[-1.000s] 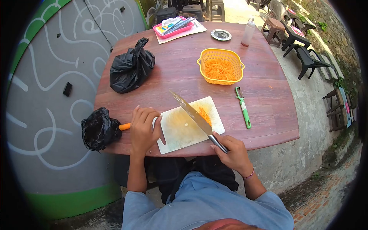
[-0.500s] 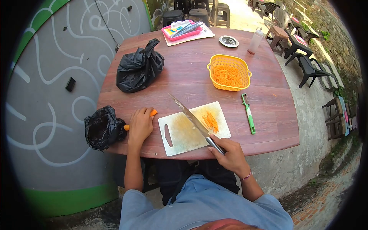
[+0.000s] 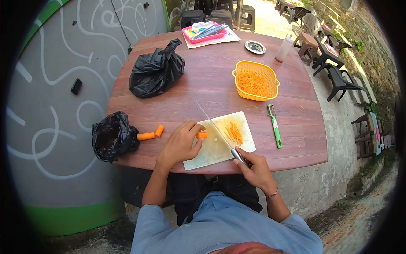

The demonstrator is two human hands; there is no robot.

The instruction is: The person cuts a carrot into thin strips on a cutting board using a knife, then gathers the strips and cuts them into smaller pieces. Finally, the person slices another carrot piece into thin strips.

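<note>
From my remote seat, I have the left hand (image 3: pixel 181 142) pinching a short carrot chunk (image 3: pixel 201 135) between thumb and fingers over the left part of the cutting board (image 3: pixel 204 158); whether the chunk touches the board I cannot tell. The right hand (image 3: pixel 256 167) is closed around the handle of the kitchen knife (image 3: pixel 221 137), whose blade slants across the board, tip pointing away from me and beyond the far edge. I judge that the chunk wants a flat, steady seat before any pressure goes on it, since a round side could roll under the steel. I would curl the left fingertips back and tuck the thumb behind them (that thumb reaches out rather far for my liking), with the blade upright and the strokes slow. The carrot strips (image 3: pixel 234 134) lie on the blade's right, so I would leave a gap there and not let the knife drag through them. Two more carrot pieces (image 3: pixel 146 136) sit on the table (image 3: pixel 207 91) beside the open black plastic bag (image 3: pixel 111 143), well outside the blade's reach, and the green-handled peeler (image 3: pixel 276 129) lies apart on the right.
</note>
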